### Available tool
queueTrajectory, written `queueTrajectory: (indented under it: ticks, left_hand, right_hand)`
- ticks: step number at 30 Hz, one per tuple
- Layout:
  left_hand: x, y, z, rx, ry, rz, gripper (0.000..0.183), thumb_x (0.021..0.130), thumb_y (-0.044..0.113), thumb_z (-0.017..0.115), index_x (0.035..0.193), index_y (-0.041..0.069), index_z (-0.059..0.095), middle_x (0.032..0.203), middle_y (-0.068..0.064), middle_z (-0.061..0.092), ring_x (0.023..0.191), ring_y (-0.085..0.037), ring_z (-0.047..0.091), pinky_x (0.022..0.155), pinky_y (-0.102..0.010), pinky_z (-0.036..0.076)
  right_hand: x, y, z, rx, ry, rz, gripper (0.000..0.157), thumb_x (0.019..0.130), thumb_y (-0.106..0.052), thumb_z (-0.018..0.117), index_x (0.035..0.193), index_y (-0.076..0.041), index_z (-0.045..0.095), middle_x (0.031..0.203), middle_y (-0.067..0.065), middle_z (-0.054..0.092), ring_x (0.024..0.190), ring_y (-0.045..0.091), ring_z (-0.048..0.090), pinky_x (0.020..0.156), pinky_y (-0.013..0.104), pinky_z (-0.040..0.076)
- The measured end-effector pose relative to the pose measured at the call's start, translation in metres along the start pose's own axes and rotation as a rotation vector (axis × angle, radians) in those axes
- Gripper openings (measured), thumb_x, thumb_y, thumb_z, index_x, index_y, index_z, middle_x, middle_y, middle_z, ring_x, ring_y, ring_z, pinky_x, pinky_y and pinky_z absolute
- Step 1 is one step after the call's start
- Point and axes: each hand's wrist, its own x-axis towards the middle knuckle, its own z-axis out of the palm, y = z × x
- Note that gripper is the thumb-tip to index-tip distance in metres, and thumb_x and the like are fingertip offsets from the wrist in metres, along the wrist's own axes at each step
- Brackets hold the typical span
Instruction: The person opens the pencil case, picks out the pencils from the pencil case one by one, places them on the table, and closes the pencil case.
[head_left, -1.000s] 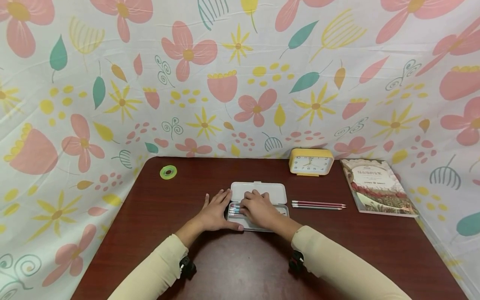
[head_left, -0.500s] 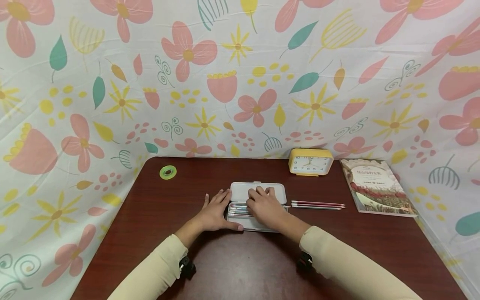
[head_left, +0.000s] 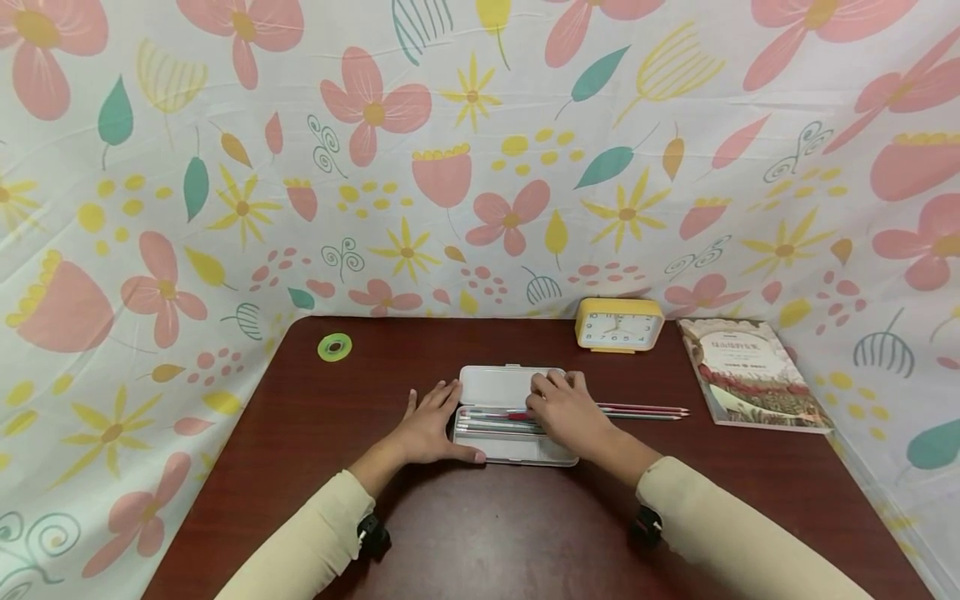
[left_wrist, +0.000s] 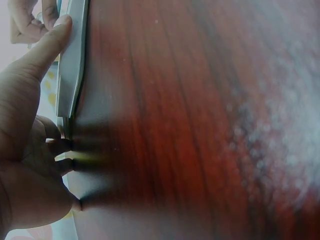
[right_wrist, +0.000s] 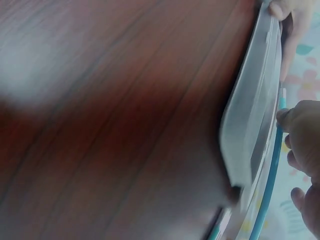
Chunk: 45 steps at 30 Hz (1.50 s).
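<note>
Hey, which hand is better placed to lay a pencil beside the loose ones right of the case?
Probably the right hand: it pinches a pencil and is close to the loose pencils. The left hand is at the left end of the pencil case, farther away.

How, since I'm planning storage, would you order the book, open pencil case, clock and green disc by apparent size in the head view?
1. Book and pencil case: too alike to rank
2. Clock
3. Green disc
</note>
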Motion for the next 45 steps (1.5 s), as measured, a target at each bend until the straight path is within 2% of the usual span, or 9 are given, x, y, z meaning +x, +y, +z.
queueTrajectory:
  ticks: [4, 11, 20, 27, 34, 39, 41, 45]
  left_hand:
    - [0.002, -0.001, 0.001, 0.005, -0.005, -0.016, 0.146, 0.075, 0.089, 0.08, 0.179, 0.011, 0.015, 0.187, -0.01, 0.017, 0.176, -0.035, 0.008, 0.134, -0.075, -0.007]
    - [0.006, -0.009, 0.005, 0.021, 0.012, 0.021, 0.146, 0.075, 0.095, 0.075, 0.179, 0.011, 0.016, 0.187, -0.014, 0.019, 0.175, -0.037, 0.009, 0.131, -0.08, -0.005]
    - [0.0, 0.004, 0.0, 0.03, -0.019, -0.01, 0.142, 0.079, 0.085, 0.081, 0.178, 0.007, 0.015, 0.186, -0.015, 0.018, 0.175, -0.037, 0.009, 0.133, -0.077, -0.005]
    - [0.006, -0.007, 0.007, 0.014, -0.006, -0.017, 0.148, 0.074, 0.094, 0.077, 0.179, 0.013, 0.013, 0.188, -0.009, 0.016, 0.176, -0.034, 0.006, 0.133, -0.076, -0.007]
    - [0.005, -0.009, 0.007, 0.018, 0.02, 0.022, 0.148, 0.073, 0.095, 0.077, 0.179, 0.011, 0.016, 0.186, -0.013, 0.02, 0.175, -0.037, 0.01, 0.131, -0.081, -0.003]
    - [0.003, -0.007, 0.005, 0.022, 0.02, 0.027, 0.146, 0.075, 0.096, 0.074, 0.179, 0.009, 0.017, 0.186, -0.015, 0.02, 0.175, -0.038, 0.01, 0.13, -0.081, -0.004]
    - [0.001, -0.002, 0.002, 0.005, 0.005, 0.015, 0.146, 0.076, 0.092, 0.077, 0.178, 0.008, 0.017, 0.186, -0.015, 0.019, 0.175, -0.038, 0.009, 0.131, -0.079, -0.006]
    - [0.003, -0.004, 0.003, 0.017, 0.0, 0.006, 0.146, 0.075, 0.091, 0.078, 0.179, 0.009, 0.016, 0.187, -0.013, 0.018, 0.175, -0.037, 0.009, 0.132, -0.078, -0.006]
  right_hand:
    - [-0.015, 0.015, -0.003, 0.015, 0.004, 0.034, 0.006, 0.101, -0.022, 0.083, 0.104, -0.019, 0.079, 0.106, -0.001, 0.062, 0.102, 0.022, 0.052, 0.095, 0.059, 0.049]
    - [-0.04, 0.036, -0.008, -0.016, 0.012, 0.078, 0.005, 0.102, -0.021, 0.081, 0.106, -0.017, 0.079, 0.105, 0.0, 0.066, 0.102, 0.024, 0.056, 0.097, 0.061, 0.047]
    - [-0.073, 0.058, -0.005, -0.051, 0.057, 0.098, 0.009, 0.098, -0.017, 0.085, 0.103, -0.016, 0.077, 0.1, 0.001, 0.063, 0.096, 0.024, 0.053, 0.091, 0.062, 0.046]
    - [-0.093, 0.072, -0.002, -0.055, 0.091, 0.106, 0.01, 0.096, -0.016, 0.085, 0.102, -0.015, 0.078, 0.099, 0.002, 0.064, 0.095, 0.026, 0.054, 0.089, 0.063, 0.046]
    - [-0.102, 0.078, 0.001, -0.07, 0.102, 0.09, 0.009, 0.095, -0.016, 0.085, 0.099, -0.014, 0.077, 0.1, 0.003, 0.064, 0.096, 0.027, 0.055, 0.088, 0.062, 0.046]
    - [-0.102, 0.078, 0.004, -0.07, 0.11, 0.091, 0.009, 0.096, -0.018, 0.084, 0.1, -0.013, 0.077, 0.099, 0.003, 0.065, 0.096, 0.026, 0.055, 0.087, 0.061, 0.045]
    - [-0.101, 0.077, 0.004, -0.069, 0.105, 0.096, 0.01, 0.096, -0.019, 0.084, 0.101, -0.014, 0.077, 0.099, 0.003, 0.065, 0.095, 0.026, 0.055, 0.087, 0.061, 0.045]
    - [-0.101, 0.076, 0.005, -0.065, 0.083, 0.11, 0.011, 0.097, -0.019, 0.085, 0.103, -0.015, 0.077, 0.098, 0.003, 0.065, 0.095, 0.025, 0.056, 0.089, 0.061, 0.045]
